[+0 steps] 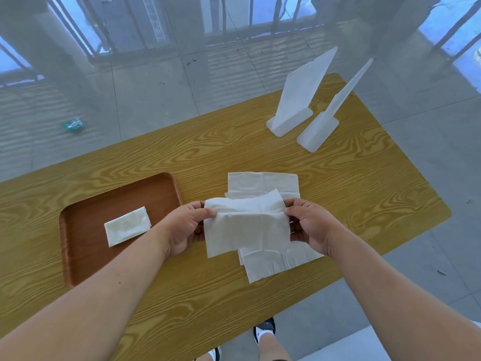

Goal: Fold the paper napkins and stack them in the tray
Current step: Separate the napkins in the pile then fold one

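I hold a white paper napkin [247,225] above the table, its top edge bent over toward me. My left hand [182,227] pinches its left side and my right hand [309,225] pinches its right side. Under it lie more unfolded napkins [263,182], spread flat on the wooden table [338,194]. To the left stands a brown tray [86,259], with one folded napkin [127,226] lying in its middle.
Two white plastic stands [294,113] [317,134] rise at the table's far right. The table's near edge runs diagonally below my arms, with my shoes [264,332] and grey floor beyond. A teal scrap [73,124] lies on the floor far left.
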{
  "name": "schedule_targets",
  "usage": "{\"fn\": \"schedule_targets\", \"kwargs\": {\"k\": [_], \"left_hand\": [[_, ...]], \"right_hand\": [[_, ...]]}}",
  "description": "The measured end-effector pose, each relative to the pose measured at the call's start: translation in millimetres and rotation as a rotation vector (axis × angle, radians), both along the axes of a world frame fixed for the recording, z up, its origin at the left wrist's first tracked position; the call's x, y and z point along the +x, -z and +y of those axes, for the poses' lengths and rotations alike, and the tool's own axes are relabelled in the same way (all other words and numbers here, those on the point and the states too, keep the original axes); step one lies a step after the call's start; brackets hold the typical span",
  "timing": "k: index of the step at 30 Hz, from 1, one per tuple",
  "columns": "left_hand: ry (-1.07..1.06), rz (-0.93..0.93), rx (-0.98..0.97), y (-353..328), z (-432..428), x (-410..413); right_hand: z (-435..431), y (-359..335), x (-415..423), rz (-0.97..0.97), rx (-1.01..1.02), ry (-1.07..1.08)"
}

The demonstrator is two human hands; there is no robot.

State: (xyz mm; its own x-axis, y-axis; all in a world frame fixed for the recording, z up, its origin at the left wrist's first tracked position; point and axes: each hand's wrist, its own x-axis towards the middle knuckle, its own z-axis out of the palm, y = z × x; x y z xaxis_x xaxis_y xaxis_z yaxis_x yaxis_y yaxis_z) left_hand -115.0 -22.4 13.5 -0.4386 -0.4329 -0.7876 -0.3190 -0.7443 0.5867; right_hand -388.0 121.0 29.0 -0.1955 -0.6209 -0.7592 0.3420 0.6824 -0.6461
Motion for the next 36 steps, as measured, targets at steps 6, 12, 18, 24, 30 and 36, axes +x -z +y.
{"fn": "schedule_targets", "kwargs": {"k": [6, 12, 18, 24, 30, 36], "left_hand": [[0.013, -0.036, -0.02, 1.2, 5.2, 9.7], [-0.011, -0.063, -0.041, -1.5, 3.5, 14.9], [-0.049, 0.004, -0.039, 0.6, 1.4, 15.7], [-0.122, 0.021, -0.037, -1.0, -0.7, 11.8], [-0.005, -0.122, -0.232, -12.1, -2.5, 6.4], [0.039, -0.094, -0.244, -18.7, -3.5, 5.8]], "right_hand": [[-6.0, 13.5, 18.6, -0.025, 0.073, -0.023], [-11.3, 11.4, 28.2, -0.017, 0.089, 0.067], [-10.9, 6.5, 22.9, -0.126, 0.0, 0.122], [-10.5, 3.5, 16.2, -0.098, -0.069, 0.07], [-9.6, 1.9, 13.5, 0.193, -0.059, -0.103], [-7.6, -4.5, 7.8, 0.335, -0.052, -0.205]]}}
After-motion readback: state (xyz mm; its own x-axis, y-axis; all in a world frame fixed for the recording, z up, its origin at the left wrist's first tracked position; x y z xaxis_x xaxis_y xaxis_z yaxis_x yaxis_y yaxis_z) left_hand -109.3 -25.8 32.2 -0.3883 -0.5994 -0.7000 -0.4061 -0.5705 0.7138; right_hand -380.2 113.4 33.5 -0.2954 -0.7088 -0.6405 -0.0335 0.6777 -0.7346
